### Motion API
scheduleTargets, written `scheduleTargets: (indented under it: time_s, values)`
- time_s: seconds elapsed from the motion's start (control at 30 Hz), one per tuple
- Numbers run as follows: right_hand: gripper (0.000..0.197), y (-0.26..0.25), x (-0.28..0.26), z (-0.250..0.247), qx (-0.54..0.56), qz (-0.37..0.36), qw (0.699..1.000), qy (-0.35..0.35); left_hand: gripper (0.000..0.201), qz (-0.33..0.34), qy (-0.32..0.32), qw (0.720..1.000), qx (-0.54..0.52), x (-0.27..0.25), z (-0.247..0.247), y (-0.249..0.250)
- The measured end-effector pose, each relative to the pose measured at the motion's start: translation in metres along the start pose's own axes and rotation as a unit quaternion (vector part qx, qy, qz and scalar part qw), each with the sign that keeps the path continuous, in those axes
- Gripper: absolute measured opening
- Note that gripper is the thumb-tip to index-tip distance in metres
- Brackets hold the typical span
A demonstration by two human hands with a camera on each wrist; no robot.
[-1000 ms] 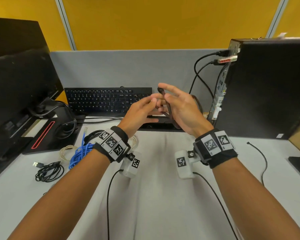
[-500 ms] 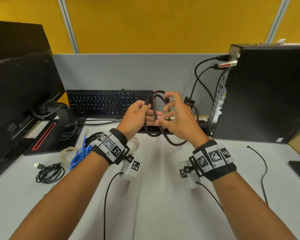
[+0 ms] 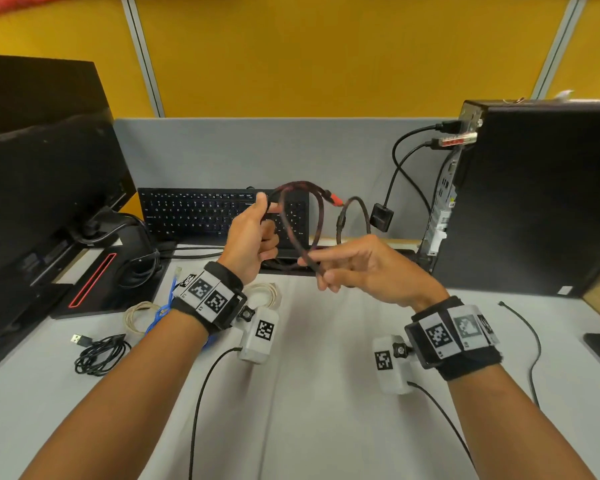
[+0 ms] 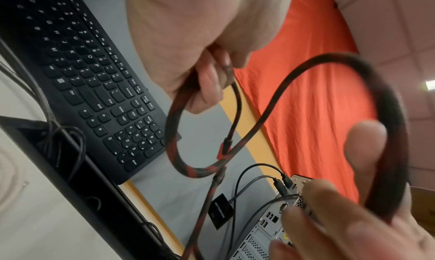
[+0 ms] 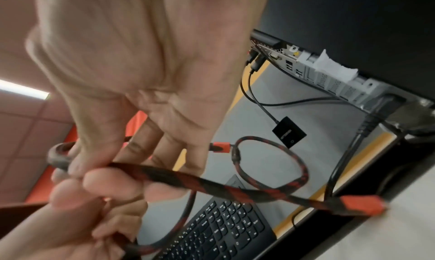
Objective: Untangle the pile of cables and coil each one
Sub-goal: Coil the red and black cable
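Left hand (image 3: 253, 237) grips the red-black braided cable (image 3: 293, 233), held above the tabletop (image 3: 326, 393); right hand (image 3: 364, 271) fingers pinch its next loop. Keep loops equal (connector end dangling), feed each into the left grip.

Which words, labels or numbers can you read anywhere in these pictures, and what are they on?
"Ctrl", "Shift", "Enter", letters such as "K", "L", "P", and digits "0" to "9": on the keyboard keys.
White lettering on the small black box: too blurred to read.
Wristband markers: square codes, no words.
Sticker on the computer tower: too small.
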State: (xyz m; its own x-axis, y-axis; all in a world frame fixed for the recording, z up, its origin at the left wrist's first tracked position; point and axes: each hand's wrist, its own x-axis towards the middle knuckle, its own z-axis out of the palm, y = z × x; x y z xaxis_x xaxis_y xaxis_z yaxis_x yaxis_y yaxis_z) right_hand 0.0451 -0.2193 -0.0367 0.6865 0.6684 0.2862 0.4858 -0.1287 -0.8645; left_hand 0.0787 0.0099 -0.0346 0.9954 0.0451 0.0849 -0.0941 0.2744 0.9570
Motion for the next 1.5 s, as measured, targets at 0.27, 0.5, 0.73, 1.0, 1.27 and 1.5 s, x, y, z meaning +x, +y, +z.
scheduleTargets:
  time_s: [0.27, 0.5, 0.73, 1.0, 1.27, 1.5]
  values:
    - [0.042, 0.015, 0.001, -0.002, -0.214, 0.082, 0.972, -0.057, 0.039, -0.058, -0.073, 0.994, -0.055, -0.003, -0.01, 0.005]
    - [0.037, 0.024, 0.002, 0.007, -0.231, 0.124, 0.956, -0.13, 0.018, -0.045, -0.071, 0.988, 0.126, -0.007, -0.007, 0.002]
    - [0.038, 0.038, 0.004, 0.003, -0.23, 0.136, 0.956, -0.119, 0.02, -0.097, -0.102, 0.986, 0.087, -0.012, -0.009, 0.007]
    - [0.041, 0.059, -0.002, -0.029, -0.307, 0.172, 0.935, -0.045, 0.043, -0.104, -0.068, 0.991, -0.058, -0.01, -0.019, 0.005]
    - [0.032, 0.048, 0.009, -0.019, -0.35, 0.207, 0.908, -0.103, 0.059, -0.072, -0.111, 0.987, -0.09, -0.012, -0.007, -0.008]
    - [0.112, 0.044, 0.016, 0.003, -0.277, 0.218, 0.933, -0.067, 0.045, -0.062, -0.112, 0.974, -0.186, -0.011, -0.005, -0.006]
